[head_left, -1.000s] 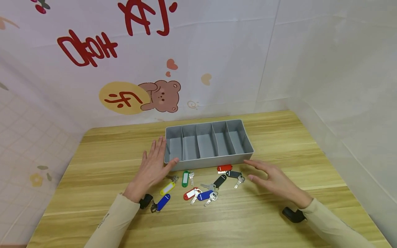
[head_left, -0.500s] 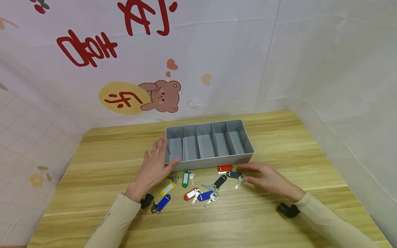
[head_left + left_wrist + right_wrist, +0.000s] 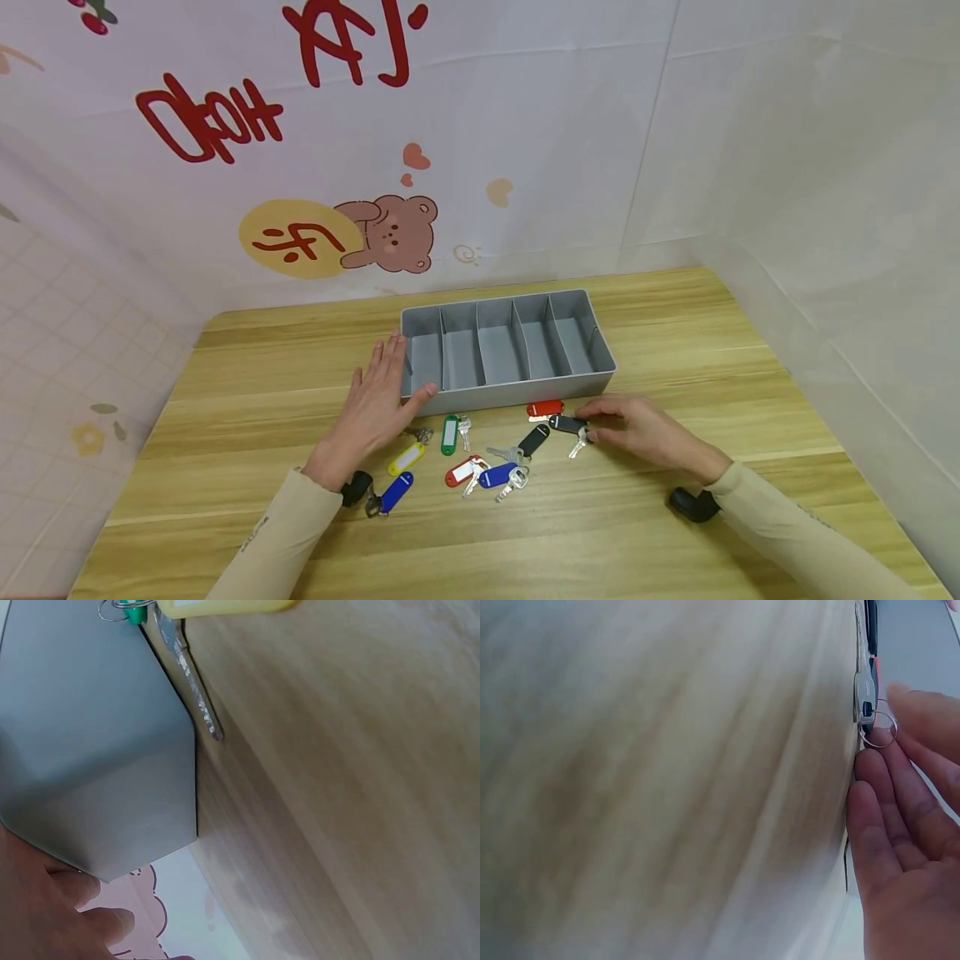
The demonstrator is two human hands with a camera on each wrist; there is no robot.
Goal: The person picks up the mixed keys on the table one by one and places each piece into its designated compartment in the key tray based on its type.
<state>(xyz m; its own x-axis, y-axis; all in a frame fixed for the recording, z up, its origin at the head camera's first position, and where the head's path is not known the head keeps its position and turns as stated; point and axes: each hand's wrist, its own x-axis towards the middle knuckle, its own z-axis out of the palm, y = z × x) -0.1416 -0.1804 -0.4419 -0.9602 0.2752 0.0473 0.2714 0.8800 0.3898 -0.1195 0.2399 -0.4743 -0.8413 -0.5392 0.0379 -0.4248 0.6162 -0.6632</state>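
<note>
My left hand point(image 3: 371, 408) lies with straight fingers along the left end of a grey divided tray point(image 3: 540, 388), its thumb over the front rim. In the left wrist view, fingertips point(image 3: 111, 924) show beside the tray's corner. My right hand point(image 3: 637, 429) is low at a key point(image 3: 578, 444) with a black tag point(image 3: 567, 424), on the table by the tray's front right. In the right wrist view the thumb point(image 3: 930, 720) and fingers stand on either side of its metal ring point(image 3: 880, 729), thumb and fingertips apart. A red-tagged key set point(image 3: 545, 407) lies just behind it.
Other tagged keys lie in front of the tray: another black tag point(image 3: 534, 440), a green tag point(image 3: 449, 435), a yellow tag point(image 3: 407, 458), a red tag point(image 3: 459, 472) and blue tags point(image 3: 498, 475) point(image 3: 397, 492). A printed wall sheet point(image 3: 525, 208) rises behind the wooden table point(image 3: 525, 542).
My right hand has moved left and in to the black-tagged key, its thumb reaching the ring end. The left hand stays at the tray; the keys lie as before.
</note>
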